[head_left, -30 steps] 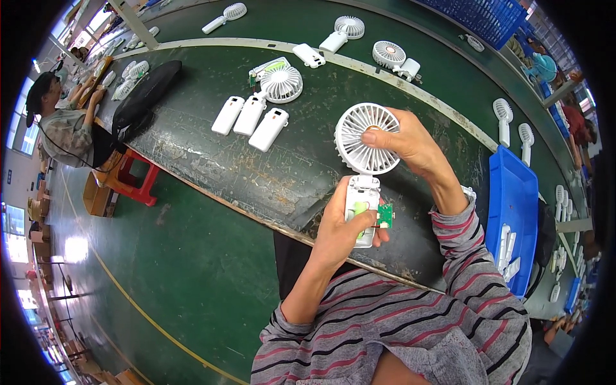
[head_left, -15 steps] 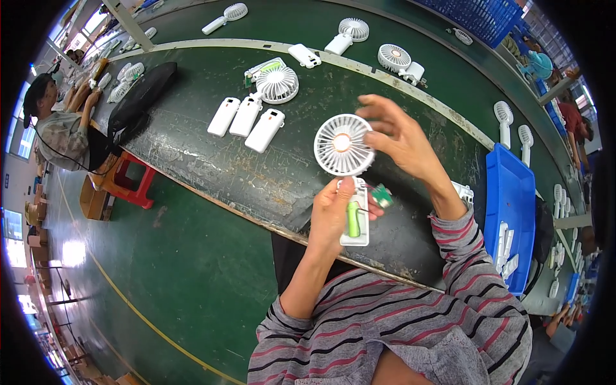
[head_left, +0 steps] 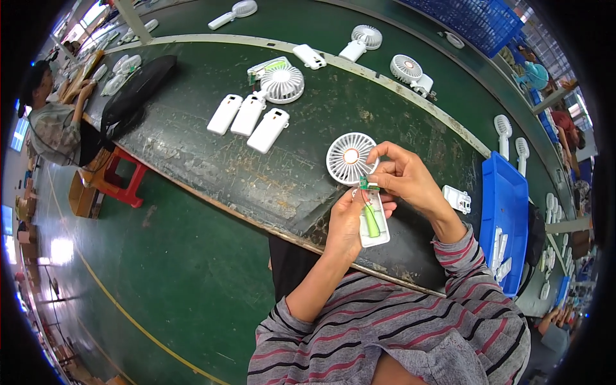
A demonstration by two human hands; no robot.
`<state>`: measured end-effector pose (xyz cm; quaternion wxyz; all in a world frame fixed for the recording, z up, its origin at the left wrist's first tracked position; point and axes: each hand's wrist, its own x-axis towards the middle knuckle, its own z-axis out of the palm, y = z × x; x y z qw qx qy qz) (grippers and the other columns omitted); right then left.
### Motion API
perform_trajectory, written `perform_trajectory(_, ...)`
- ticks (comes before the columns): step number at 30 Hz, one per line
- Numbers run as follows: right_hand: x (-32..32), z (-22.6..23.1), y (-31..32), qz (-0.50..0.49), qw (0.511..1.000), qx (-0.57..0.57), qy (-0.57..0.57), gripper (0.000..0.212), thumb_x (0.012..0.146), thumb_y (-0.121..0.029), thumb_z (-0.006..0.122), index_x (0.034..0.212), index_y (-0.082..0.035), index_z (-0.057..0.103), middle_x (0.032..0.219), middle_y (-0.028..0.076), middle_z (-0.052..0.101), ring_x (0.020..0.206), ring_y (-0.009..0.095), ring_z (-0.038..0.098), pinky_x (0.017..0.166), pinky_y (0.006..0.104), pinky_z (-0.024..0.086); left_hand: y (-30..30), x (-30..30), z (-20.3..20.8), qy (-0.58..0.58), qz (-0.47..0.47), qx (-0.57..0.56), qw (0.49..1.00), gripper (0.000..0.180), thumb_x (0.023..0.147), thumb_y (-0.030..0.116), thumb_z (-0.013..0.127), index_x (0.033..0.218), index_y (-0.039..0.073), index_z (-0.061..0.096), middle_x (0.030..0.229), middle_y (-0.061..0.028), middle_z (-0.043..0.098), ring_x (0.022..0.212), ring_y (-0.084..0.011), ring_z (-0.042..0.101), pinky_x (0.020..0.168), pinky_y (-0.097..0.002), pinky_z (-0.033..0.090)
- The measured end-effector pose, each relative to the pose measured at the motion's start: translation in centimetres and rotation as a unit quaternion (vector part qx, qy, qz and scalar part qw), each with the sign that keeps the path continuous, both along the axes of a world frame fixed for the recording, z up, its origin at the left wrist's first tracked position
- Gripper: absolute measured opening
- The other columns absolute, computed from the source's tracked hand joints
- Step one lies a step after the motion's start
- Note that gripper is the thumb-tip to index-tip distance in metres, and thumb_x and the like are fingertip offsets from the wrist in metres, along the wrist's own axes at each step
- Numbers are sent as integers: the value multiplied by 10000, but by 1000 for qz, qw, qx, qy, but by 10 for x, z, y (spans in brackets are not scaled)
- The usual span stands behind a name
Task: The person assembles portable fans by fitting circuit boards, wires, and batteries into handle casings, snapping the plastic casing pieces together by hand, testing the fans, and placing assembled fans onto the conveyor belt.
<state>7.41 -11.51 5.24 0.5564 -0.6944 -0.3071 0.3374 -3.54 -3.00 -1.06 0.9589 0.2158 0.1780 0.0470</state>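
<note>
My left hand (head_left: 344,226) is closed round the white handle shell (head_left: 381,240) of a handheld fan, its thumb near the neck. The fan's round white head (head_left: 350,158) points away from me. Inside the opened handle lies a bright green battery cell (head_left: 371,222), with thin wires running up from it. My right hand (head_left: 410,183) pinches a small green circuit board (head_left: 364,183) between thumb and fingertips, at the top of the handle just below the fan head. Some of the left fingers are hidden behind the shell.
Three white handle covers (head_left: 224,114) lie left of centre, near another fan (head_left: 282,83). On my right are a white shell piece (head_left: 457,199) and a blue tray (head_left: 489,192) with white parts. More fans (head_left: 366,36) rest across the pale strip. A co-worker (head_left: 54,131) sits at far left.
My right hand has come down from beside the fan head and now grips the circuit board. The board has moved from the handle's right side to its top. The fan has shifted slightly right.
</note>
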Motion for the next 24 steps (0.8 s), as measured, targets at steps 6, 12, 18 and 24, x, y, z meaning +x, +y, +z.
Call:
perform_trajectory(6, 1, -9, -23, 11, 982, 69, 177, 166, 838, -44, 576, 999, 0, 570, 734, 0, 533, 621, 57, 508, 542, 196, 436, -3, 5, -6, 10, 6, -10, 1000, 273, 944, 197, 447, 1051, -42, 525, 945, -136, 613, 818, -220, 639, 745, -339, 548)
perform_trajectory(12, -10, -26, -26, -72, 979, 15, -192, 224, 743, 51, 617, 961, 18, 576, 817, 47, 586, 684, 78, 556, 597, 214, 467, -7, 8, -5, 23, 1, 4, 1000, 235, 934, 163, 465, 1045, -30, 540, 932, -104, 608, 809, -187, 627, 749, -339, 548)
perform_trajectory(18, -19, -31, -28, -126, 925, 42, -357, 134, 665, 63, 656, 785, 22, 610, 799, 97, 616, 692, 173, 591, 610, 266, 469, -10, 8, -18, 35, 21, -6, 999, 205, 920, 151, 504, 1005, -26, 561, 892, -72, 611, 754, -132, 607, 690, -286, 528)
perform_trajectory(24, -27, -26, -44, -37, 900, 39, -432, 99, 667, 12, 676, 758, 9, 635, 782, 89, 642, 734, 236, 603, 655, 321, 478, -5, 10, 0, 73, -14, -20, 997, 187, 927, 129, 485, 996, -25, 566, 887, -66, 612, 747, -108, 590, 670, -256, 504)
